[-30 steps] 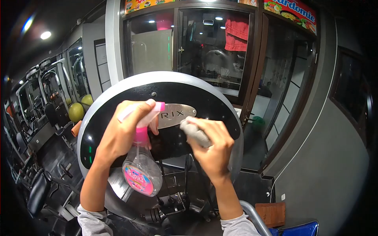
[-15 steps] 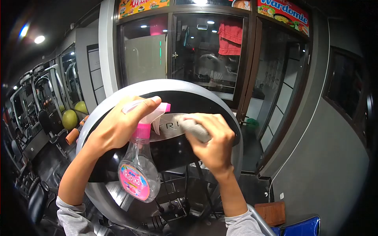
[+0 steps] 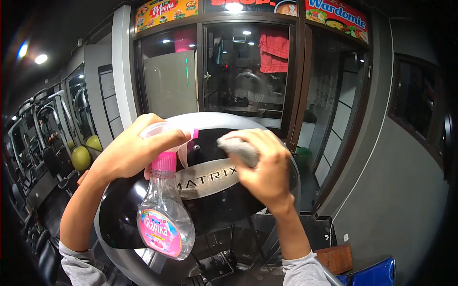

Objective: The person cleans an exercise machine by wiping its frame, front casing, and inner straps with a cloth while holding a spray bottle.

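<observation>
Spray bottle [image 3: 183, 233] of clear plastic is held by the left hand [image 3: 126, 152] in front of the left part of a black panel [image 3: 214, 207], nearly upright, and the left end of an oval metal plate [image 3: 207, 178] is overlapped by it from the camera's viewpoint. Its body is rounded and wide below, narrowed toward the neck; a pink collar [image 3: 163, 161] is screwed there, and the whitish, translucent head is tipped in pink at the nozzle. A pink label [image 3: 160, 233] marked "Rapika" is carried on the front, with blue near its top. How full the bottle is cannot be told.

The left fingers are wrapped about the spray head, with the thumb laid along its top; whether the trigger is being squeezed cannot be told. By the right hand [image 3: 267, 167], a grey cloth [image 3: 241, 150] is gripped in a bunch between the curled fingers and the thumb, near the upper right of the plate, on which "MATRIX" is lettered.

One bottle, one cloth and one plate are counted. The panel is bordered by one silver-grey rim [image 3: 210, 120]. Above the windows, three signs are seen: one yellow [image 3: 167, 14], one dark [image 3: 257, 6] and one red [image 3: 336, 20]. One red fabric piece [image 3: 273, 55] is hung behind the glass, and one blue chair [image 3: 372, 274] is partly shown at lower right.
</observation>
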Available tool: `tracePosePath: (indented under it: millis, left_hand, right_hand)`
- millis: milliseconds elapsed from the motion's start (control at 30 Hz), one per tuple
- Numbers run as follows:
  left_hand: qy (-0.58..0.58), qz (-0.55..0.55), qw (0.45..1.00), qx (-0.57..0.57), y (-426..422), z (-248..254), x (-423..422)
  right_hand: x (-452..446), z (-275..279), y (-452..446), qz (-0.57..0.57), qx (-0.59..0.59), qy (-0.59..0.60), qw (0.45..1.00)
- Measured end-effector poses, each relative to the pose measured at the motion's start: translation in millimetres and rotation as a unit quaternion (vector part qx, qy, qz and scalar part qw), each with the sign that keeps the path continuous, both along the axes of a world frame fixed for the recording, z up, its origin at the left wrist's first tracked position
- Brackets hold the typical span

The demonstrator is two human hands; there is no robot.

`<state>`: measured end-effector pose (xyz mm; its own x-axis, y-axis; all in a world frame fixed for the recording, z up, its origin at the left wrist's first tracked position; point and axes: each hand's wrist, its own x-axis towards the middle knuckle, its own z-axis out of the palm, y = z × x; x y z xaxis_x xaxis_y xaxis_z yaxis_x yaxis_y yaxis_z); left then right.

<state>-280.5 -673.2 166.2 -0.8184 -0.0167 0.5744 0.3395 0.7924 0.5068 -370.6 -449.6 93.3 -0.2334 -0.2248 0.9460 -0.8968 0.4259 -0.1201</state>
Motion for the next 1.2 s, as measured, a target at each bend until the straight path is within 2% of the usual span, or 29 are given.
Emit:
tracePosePath:
  millis: [67, 200, 267, 300, 333, 367, 400, 433, 500, 533, 600, 633, 667, 733, 767, 867, 933, 1000, 1033, 1200]
  left_hand:
    - [-0.109, -0.035, 0.993, 0.036, 7.9, 11.5, 4.2]
    - [-0.136, -0.068, 0.988, 0.023, 0.1, 27.1, -7.0]
    - [-0.162, -0.026, 0.985, 0.054, -3.5, 33.8, -8.5]
    - [-0.139, -0.079, 0.987, 0.02, -11.0, 32.6, -13.9]
    - [-0.139, -0.08, 0.987, 0.017, -15.2, 32.6, -18.6]
    - [-0.079, -0.109, 0.989, -0.058, -18.3, 33.8, -23.7]
    - [-0.017, -0.136, 0.982, -0.132, -18.1, 36.5, -26.2]
    - [-0.018, -0.137, 0.982, -0.131, -15.3, 40.4, -26.9]
    - [-0.209, -0.178, 0.961, 0.017, -5.4, 50.2, -26.5]
    - [-0.208, -0.18, 0.961, 0.018, -9.5, 46.4, -33.2]
    - [-0.009, -0.218, 0.96, -0.175, -18.6, 33.6, -47.4]
    - [-0.138, -0.147, 0.977, -0.073, -15.9, 35.7, -43.7]
    - [-0.139, -0.145, 0.977, -0.073, -19.4, 31.1, -48.3]
    - [-0.016, -0.236, 0.97, -0.046, -21.2, 24.1, -55.2]
    - [-0.149, -0.233, 0.958, 0.07, -17.2, 29.1, -43.7]
    - [-0.122, -0.186, 0.97, 0.097, -20.3, 21.4, -45.7]
    - [-0.161, -0.219, 0.957, 0.1, -15.5, 27.6, -40.2]
    - [-0.171, -0.217, 0.958, 0.078, -18.4, 26.9, -41.3]
    - [-0.127, -0.169, 0.976, 0.056, -26.3, 17.6, -43.7]
    - [-0.144, -0.103, 0.982, 0.068, -28.1, 14.5, -36.3]
  right_hand:
    - [4.2, 7.6, -11.8, 0.047, 0.032, 0.015, 0.998]
    - [-3.6, 3.2, 11.1, 0.057, 0.028, -0.019, 0.998]
    - [-11.2, -3.6, 28.0, 0.012, -0.005, -0.037, 0.999]
    - [-14.3, -6.1, 35.9, -0.003, -0.02, -0.058, 0.998]
    - [-17.2, -8.2, 39.8, -0.017, -0.036, -0.08, 0.996]
    - [-20.7, -7.5, 39.1, -0.002, -0.042, -0.095, 0.995]
    - [-21.3, -4.0, 35.0, -0.002, -0.042, -0.095, 0.995]
    - [-20.6, 1.1, 27.3, -0.034, -0.026, -0.051, 0.998]
    - [-24.2, 13.8, 10.1, -0.06, 0.015, 0.018, 0.998]
    - [-28.9, 20.1, -0.2, -0.04, 0.031, 0.044, 0.998]
    - [-27.8, 34.4, -19.1, 0.015, 0.051, 0.033, 0.998]
    - [-29.6, 37.9, -22.4, 0.008, 0.064, 0.029, 0.997]
    - [-30.5, 39.8, -20.0, 0.009, 0.065, 0.029, 0.997]
    - [-34.2, 42.1, -6.2, 0.031, 0.08, -0.031, 0.996]
    - [-41.1, 38.9, 4.2, 0.021, 0.076, -0.038, 0.996]
    - [-54.6, 27.2, 32.0, 0.037, 0.021, -0.136, 0.99]
    - [-58.8, 28.2, 32.6, 0.074, -0.001, -0.156, 0.985]
    - [-56.5, 37.6, 23.9, 0.038, 0.042, -0.105, 0.993]
    - [-58.5, 43.8, 17.2, 0.044, 0.069, -0.072, 0.994]
    - [-72.9, 69.3, -17.2, 0.061, 0.133, -0.007, 0.989]
